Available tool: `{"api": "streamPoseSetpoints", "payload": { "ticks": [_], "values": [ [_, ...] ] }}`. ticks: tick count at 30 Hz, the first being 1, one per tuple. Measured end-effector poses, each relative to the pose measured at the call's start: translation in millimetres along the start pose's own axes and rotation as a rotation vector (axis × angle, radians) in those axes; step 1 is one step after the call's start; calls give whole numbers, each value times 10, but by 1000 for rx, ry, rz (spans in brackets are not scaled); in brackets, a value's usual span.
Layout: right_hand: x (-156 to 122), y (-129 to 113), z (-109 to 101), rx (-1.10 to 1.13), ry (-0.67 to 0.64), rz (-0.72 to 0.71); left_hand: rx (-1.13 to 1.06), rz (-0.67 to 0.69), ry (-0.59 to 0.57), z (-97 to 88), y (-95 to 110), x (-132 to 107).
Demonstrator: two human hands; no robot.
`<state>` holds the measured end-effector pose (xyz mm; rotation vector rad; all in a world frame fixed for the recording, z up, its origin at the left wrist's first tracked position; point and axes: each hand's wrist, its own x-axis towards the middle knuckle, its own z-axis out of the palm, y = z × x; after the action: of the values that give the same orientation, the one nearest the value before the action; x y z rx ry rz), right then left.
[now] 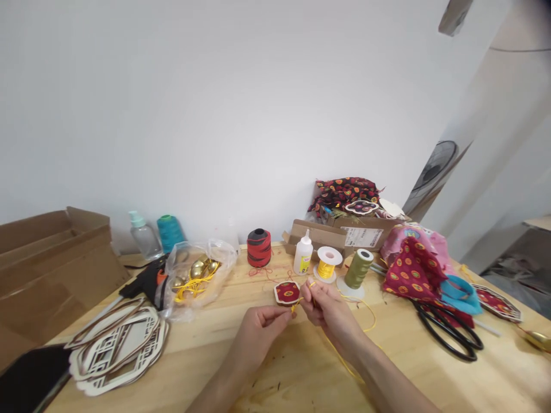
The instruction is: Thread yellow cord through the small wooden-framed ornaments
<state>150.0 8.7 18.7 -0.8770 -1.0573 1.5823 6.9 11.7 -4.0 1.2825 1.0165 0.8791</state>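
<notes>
Yellow cord [344,360] sat pinched between both my hands, left hand [263,321] closed on one end, right hand [328,305] nipping a loop, just in front of the red ornament [287,292] on the wooden table [258,373].

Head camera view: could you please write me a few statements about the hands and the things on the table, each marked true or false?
1. The left hand and the right hand both pinch a yellow cord. True.
2. The black scissors lie to the left of the hands. False: they lie to the right, beside the red patterned fabric.
3. The glue bottle stands upright between the red-and-black spool and the yellow spool. True.
4. The plastic bag holds blue buttons. False: it holds gold bells and some yellow cord.
</notes>
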Motion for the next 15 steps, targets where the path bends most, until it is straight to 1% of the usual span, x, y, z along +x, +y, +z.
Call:
{"api": "streamPoseSetpoints", "payload": {
  "ticks": [4, 9, 12, 15],
  "values": [
    [2, 35, -1, -3, 25, -31, 64, 25, -30, -11, 6, 1],
    [19, 71, -2, -36, 34, -54, 89, 38, 14, -19, -18, -22],
    [15, 62, 10, -124, 9, -82, 106, 73, 25, -5, -45, -31],
    [-28, 28, 28, -235, -61, -126, 58, 114, -18, 9, -43, -27]
  ]
}}
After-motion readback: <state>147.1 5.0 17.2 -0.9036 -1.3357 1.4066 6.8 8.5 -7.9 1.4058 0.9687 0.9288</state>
